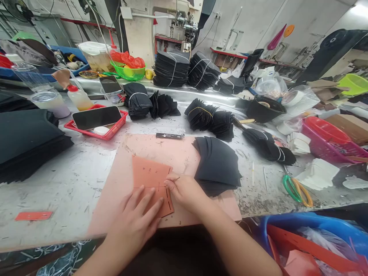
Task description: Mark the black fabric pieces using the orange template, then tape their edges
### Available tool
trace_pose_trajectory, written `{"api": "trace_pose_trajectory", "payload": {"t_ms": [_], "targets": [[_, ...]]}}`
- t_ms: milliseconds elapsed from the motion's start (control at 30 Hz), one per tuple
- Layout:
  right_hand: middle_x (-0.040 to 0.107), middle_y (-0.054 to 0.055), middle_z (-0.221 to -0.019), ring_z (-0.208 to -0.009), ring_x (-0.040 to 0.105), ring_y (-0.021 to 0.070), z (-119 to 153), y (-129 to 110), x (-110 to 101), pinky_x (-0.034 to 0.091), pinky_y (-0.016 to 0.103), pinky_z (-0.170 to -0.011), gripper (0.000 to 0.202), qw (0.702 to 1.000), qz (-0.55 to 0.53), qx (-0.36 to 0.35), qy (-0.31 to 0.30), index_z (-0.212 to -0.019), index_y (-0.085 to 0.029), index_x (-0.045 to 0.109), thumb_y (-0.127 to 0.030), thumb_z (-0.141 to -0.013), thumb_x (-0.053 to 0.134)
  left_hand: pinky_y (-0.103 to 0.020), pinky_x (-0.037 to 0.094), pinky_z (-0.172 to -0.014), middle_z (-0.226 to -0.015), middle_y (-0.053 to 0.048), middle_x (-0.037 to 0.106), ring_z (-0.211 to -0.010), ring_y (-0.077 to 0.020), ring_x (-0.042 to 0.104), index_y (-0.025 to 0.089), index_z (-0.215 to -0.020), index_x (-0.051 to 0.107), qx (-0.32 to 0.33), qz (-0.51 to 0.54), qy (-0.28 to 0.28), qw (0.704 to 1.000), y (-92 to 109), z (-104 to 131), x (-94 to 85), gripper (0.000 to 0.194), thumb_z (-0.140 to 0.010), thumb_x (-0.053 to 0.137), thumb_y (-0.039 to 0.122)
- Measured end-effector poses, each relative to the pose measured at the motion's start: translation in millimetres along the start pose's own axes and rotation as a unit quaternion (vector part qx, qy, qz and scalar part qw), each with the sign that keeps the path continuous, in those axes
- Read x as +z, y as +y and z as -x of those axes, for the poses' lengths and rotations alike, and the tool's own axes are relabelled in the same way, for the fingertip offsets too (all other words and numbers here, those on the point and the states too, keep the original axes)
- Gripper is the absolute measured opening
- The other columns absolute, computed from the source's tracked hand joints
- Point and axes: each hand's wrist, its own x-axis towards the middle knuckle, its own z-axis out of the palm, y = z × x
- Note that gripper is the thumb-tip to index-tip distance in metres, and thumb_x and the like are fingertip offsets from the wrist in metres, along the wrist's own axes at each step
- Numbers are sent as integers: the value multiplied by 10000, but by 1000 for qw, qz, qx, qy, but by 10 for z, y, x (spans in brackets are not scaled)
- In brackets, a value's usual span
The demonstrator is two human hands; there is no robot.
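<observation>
An orange template with handwritten marks, ruled lines and narrow slots lies on a pale pink sheet in front of me. My left hand rests flat on its lower part, fingers spread, pressing it down. My right hand is at the template's right edge, its fingers pinched round a thin pen-like stick that is mostly hidden. Right beside that hand is a fanned stack of black pieces. What lies under the template cannot be seen.
A black marker-like bar lies beyond the template. Behind stand tied black bundles and a red basket with a phone. Scissors and thin rods are on the right, a large black stack on the left.
</observation>
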Motion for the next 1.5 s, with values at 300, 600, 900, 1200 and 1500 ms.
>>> {"api": "trace_pose_trajectory", "payload": {"t_ms": [300,600,900,1200,1500], "targets": [[656,24,-746,-703,611,159,45,-14,-109,399,239,-649,226,999,-13,13,-34,-822,-177,592,-226,-948,411,-441,456,-800,-1107,-81,660,-1034,-335,573,238,-1024,658,-2,2,2,1000,2,-6,-7,271,-866,442,277],[645,12,-714,-680,605,147,56,-6,-117,408,230,-645,255,999,-41,1,-22,-797,-176,606,-215,-941,399,-434,450,-819,-1128,-69,652,-1061,-319,557,254,-1029,655,-7,-4,-6,1000,8,3,-4,268,-856,451,273],[652,10,-733,-697,608,152,-24,6,-142,407,237,-668,243,997,-39,-2,-63,-761,-183,594,-210,-936,427,-435,457,-809,-1120,-71,658,-1041,-329,568,248,-1025,663,-1,-2,2,1000,4,-19,-19,275,-861,444,277],[601,-22,-645,-670,589,149,-348,120,-167,406,242,-679,205,997,-46,18,-62,-758,-198,557,-230,-931,450,-433,447,-807,-1119,-74,658,-1039,-330,572,245,-1010,663,4,-8,4,1000,-5,-2,-17,263,-858,450,278],[585,-9,-620,-636,580,162,-424,249,-150,413,259,-651,272,1000,-25,-18,5,-653,-212,506,-240,-898,392,-437,432,-844,-1134,-48,645,-1066,-307,560,285,-1043,631,-22,-3,-20,1000,46,56,-22,256,-827,528,378]]}}
